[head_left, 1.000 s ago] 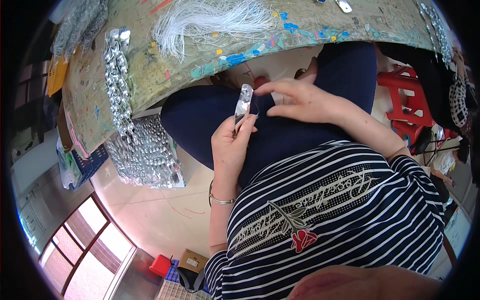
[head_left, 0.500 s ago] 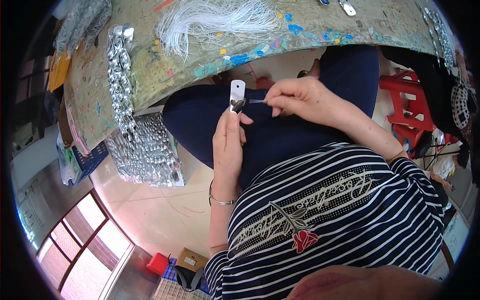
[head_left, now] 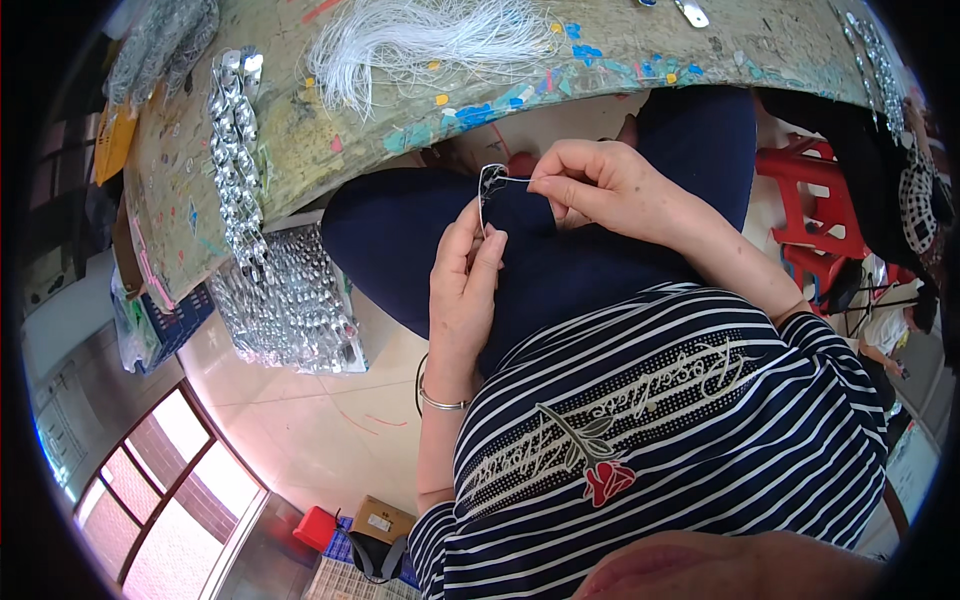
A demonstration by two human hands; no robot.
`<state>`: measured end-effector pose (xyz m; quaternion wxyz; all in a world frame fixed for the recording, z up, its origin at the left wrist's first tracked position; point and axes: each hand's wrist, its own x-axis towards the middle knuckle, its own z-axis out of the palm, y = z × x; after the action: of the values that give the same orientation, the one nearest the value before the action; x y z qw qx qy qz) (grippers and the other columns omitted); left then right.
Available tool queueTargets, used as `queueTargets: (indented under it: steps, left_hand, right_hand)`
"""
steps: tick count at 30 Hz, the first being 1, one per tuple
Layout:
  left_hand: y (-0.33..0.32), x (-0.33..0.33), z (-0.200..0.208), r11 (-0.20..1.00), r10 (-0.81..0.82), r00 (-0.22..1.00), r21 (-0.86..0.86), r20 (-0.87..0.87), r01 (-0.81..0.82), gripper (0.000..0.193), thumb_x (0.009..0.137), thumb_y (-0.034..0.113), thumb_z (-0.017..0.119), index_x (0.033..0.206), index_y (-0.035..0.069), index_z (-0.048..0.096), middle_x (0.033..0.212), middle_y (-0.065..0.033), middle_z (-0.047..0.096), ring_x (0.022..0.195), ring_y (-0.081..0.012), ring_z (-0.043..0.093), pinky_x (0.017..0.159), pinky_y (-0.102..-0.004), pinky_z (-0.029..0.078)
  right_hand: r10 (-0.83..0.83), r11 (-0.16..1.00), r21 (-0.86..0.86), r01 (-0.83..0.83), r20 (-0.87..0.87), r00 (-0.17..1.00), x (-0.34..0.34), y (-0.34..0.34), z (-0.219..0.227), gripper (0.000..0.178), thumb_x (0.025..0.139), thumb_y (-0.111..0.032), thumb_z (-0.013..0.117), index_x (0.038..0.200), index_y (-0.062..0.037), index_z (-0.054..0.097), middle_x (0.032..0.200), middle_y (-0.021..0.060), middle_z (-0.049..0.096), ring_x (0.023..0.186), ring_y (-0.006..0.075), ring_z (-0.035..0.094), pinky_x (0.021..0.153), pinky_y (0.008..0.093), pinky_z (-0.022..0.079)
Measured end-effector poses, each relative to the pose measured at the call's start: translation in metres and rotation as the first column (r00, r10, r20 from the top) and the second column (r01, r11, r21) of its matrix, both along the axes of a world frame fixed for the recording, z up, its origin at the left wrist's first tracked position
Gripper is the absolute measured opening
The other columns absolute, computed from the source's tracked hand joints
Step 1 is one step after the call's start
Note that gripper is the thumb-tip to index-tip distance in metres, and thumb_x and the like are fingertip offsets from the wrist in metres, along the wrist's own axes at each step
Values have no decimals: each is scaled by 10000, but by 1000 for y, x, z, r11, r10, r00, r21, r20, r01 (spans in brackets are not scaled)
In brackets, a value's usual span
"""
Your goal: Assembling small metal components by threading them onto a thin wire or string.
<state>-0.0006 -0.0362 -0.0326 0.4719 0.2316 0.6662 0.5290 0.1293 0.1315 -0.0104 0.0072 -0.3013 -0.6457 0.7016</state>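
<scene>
Over my lap, my left hand [head_left: 468,275] is closed on the lower end of a shiny curved metal piece [head_left: 484,205], thumb and fingers pinching it. The piece is turned nearly edge-on, and its dark, reflective inner side faces right. My right hand [head_left: 605,190] has thumb and forefinger pressed together on a thin white string [head_left: 515,180]. The string runs left to the upper part of the metal piece; how it is fastened there is too small to tell.
Ahead is a worn, paint-spotted table [head_left: 290,160] with a bundle of white strings [head_left: 420,40]. Linked shiny metal pieces [head_left: 236,150] hang over its left edge, above a packed heap of similar pieces [head_left: 290,310]. A red plastic stool [head_left: 815,200] stands at the right.
My left hand has turned the metal piece from face-on to nearly edge-on. My right hand has risen slightly with the string, still pinching it.
</scene>
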Motion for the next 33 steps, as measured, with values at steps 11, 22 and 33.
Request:
queueTargets:
  steps: [11,22,33]
  left_hand:
    - [0,2,0,999,-42,989,26,-139,46,399,905,77,578,1301,55,531,883,-5,465,810,-98,456,737,-224,398]
    - [2,5,-4,978,-152,969,114,-193,176,518,856,-42,581,1349,87,492,1030,-59,522,808,-96,524,666,-207,494]
    - [2,5,2,965,-238,903,21,-357,262,560,869,-37,550,1388,150,456,1012,-77,515,837,-145,538,734,-253,481]
  right_hand:
    - [-2,999,44,3,-19,1000,-1,-1,-13,173,933,-206,564,939,-38,606,690,-5,607,543,57,514,471,220,412]
    - [-5,992,127,14,-68,998,-2,-5,-15,173,922,-188,572,916,-22,622,687,20,623,607,80,556,559,245,445]
    - [76,949,313,-49,-76,994,-1,-9,-9,102,891,-101,621,939,-12,608,732,4,588,663,46,524,590,199,432]
